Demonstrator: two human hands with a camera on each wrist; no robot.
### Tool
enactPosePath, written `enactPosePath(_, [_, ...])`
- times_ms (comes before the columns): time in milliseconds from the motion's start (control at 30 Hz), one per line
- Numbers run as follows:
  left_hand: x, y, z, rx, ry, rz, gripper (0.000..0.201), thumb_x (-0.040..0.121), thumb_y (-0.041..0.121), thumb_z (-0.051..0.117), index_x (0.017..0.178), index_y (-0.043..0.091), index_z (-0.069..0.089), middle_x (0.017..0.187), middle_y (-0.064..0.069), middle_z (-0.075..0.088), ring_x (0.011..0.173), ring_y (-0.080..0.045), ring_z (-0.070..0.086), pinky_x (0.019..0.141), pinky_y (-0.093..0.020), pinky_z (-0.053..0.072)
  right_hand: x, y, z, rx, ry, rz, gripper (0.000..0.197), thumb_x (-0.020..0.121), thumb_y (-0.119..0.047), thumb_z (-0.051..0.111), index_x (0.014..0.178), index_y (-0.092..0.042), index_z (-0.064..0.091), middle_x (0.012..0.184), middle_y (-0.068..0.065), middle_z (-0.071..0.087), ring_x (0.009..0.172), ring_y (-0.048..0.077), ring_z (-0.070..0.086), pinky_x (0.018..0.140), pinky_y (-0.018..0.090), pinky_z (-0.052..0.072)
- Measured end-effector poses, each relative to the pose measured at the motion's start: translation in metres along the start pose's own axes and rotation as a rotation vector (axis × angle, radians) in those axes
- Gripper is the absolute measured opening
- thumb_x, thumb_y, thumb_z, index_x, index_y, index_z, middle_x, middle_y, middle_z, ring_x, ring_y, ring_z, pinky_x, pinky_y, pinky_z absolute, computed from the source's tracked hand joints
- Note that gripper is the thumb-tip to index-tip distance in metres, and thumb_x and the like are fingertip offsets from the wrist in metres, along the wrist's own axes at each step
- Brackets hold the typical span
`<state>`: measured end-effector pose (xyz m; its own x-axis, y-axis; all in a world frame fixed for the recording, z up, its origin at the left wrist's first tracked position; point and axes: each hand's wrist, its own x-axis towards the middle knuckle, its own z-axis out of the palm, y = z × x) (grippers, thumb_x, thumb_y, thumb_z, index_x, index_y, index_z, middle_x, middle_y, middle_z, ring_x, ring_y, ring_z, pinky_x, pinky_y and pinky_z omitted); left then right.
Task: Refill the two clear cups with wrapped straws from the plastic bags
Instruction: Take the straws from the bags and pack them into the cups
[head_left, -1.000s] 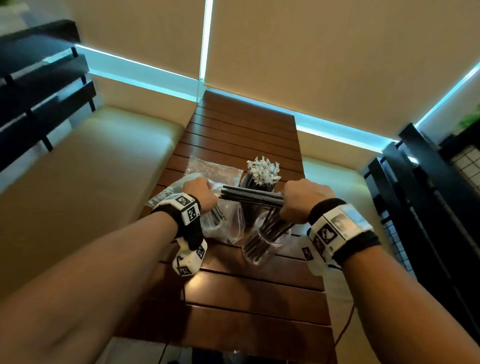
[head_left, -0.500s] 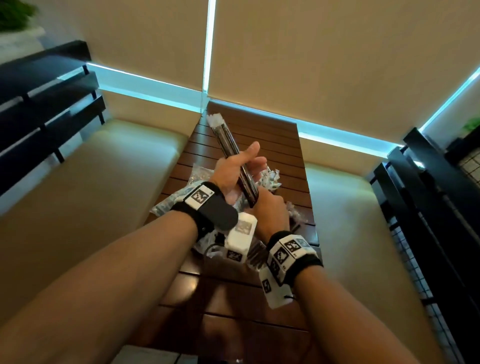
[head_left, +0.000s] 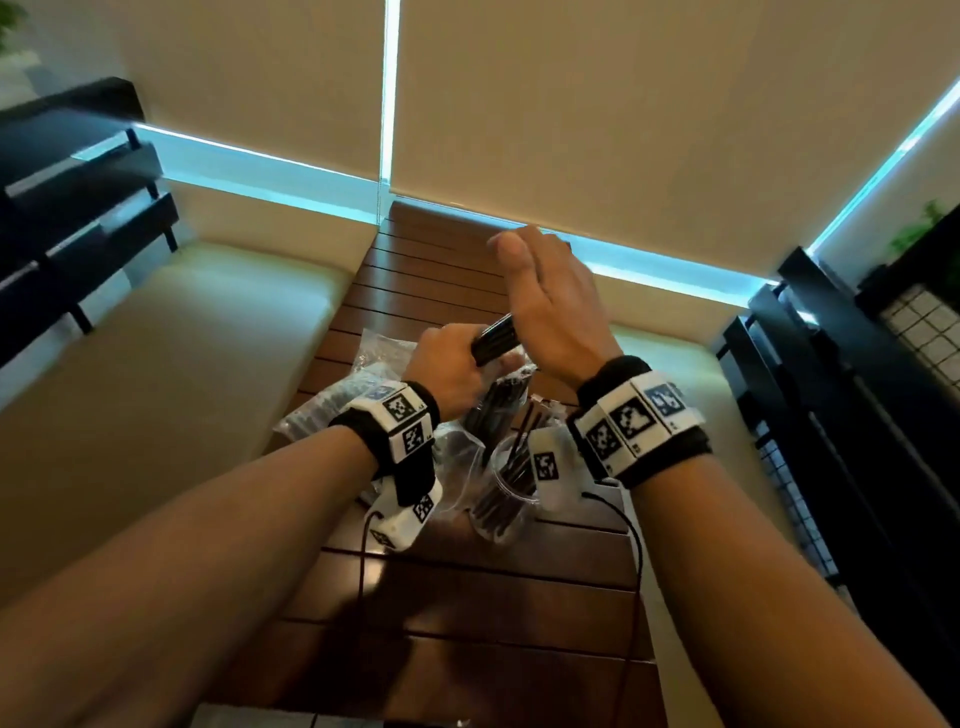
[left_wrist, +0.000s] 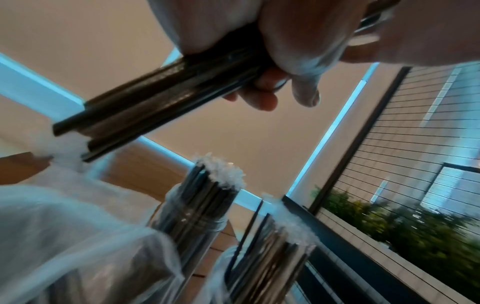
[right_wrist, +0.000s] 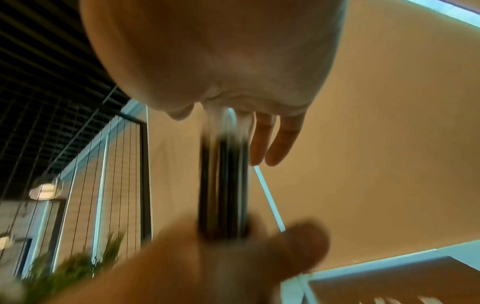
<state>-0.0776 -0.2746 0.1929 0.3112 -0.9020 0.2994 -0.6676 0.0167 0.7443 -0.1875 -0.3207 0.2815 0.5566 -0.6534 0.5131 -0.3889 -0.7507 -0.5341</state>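
Observation:
My left hand (head_left: 447, 366) grips a bundle of dark wrapped straws (head_left: 493, 340) around its middle, above the table. The flat palm of my right hand (head_left: 550, 312) presses against the bundle's far end, fingers straight (right_wrist: 275, 139). In the left wrist view the bundle (left_wrist: 155, 100) slants down to the left, with white wrapper tips at its low end. Below the hands stand two clear cups. The near cup (head_left: 511, 499) holds a few straws, and the far cup (head_left: 498, 410) is packed with them. Both cups (left_wrist: 197, 205) (left_wrist: 272, 257) also show in the left wrist view.
Crumpled clear plastic bags (head_left: 337, 410) lie on the slatted wooden table (head_left: 467, 597), left of the cups. Cream benches (head_left: 182, 389) flank the table on both sides. A black railing (head_left: 831, 415) stands at the right. A wrist cable (head_left: 636, 571) hangs over the table.
My right hand has let go of the bundle's lower end and now lies flat against its tip. The left hand now holds the bundle alone, tilted lower than before.

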Motion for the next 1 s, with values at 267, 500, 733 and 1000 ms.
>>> enactPosePath(267, [-0.003, 0.003, 0.027, -0.130, -0.080, -0.003, 0.020, 0.080, 0.011, 0.065, 0.063, 0.017, 0.055, 0.061, 0.003, 0.057, 0.058, -0.015, 0.054, 0.057, -0.031, 0.043, -0.028, 0.033, 0.019, 0.042, -0.029, -0.023, 0.051, 0.098, -0.052, 0.026, 0.118, -0.020, 0.058, 0.113, -0.002, 0.059, 0.098, 0.003, 0.055, 0.083, 0.018, 0.044])
enactPosePath(500, [0.017, 0.025, 0.040, -0.673, 0.072, -0.167, 0.037, 0.082, 0.031, 0.077, 0.066, 0.010, 0.051, 0.060, -0.004, 0.049, 0.060, -0.014, 0.052, 0.067, -0.032, 0.049, -0.113, 0.133, 0.035, 0.051, 0.313, 0.589, 0.088, 0.074, -0.077, 0.052, 0.141, -0.025, 0.030, 0.130, -0.003, 0.042, 0.117, 0.019, 0.049, 0.099, 0.048, 0.046])
enactPosePath(733, [0.005, -0.005, 0.090, -0.664, -0.078, -0.318, 0.036, 0.082, 0.033, 0.075, 0.065, 0.013, 0.050, 0.055, 0.003, 0.044, 0.055, -0.015, 0.047, 0.065, -0.032, 0.047, -0.163, 0.168, 0.077, 0.228, -0.201, 0.745, 0.140, 0.042, -0.075, 0.083, 0.152, -0.039, 0.005, 0.155, -0.003, 0.033, 0.141, 0.021, 0.034, 0.113, 0.052, 0.033])
enactPosePath(1000, [-0.028, -0.045, 0.132, 0.064, -0.123, -0.333, 0.035, 0.073, 0.060, 0.070, 0.064, 0.029, 0.057, 0.099, 0.004, 0.046, 0.100, -0.022, 0.049, 0.092, -0.043, 0.041, -0.152, 0.167, 0.101, 0.194, -0.137, 0.677, 0.100, 0.050, -0.047, 0.082, 0.137, -0.032, 0.035, 0.130, -0.007, 0.055, 0.121, 0.012, 0.054, 0.100, 0.041, 0.049])
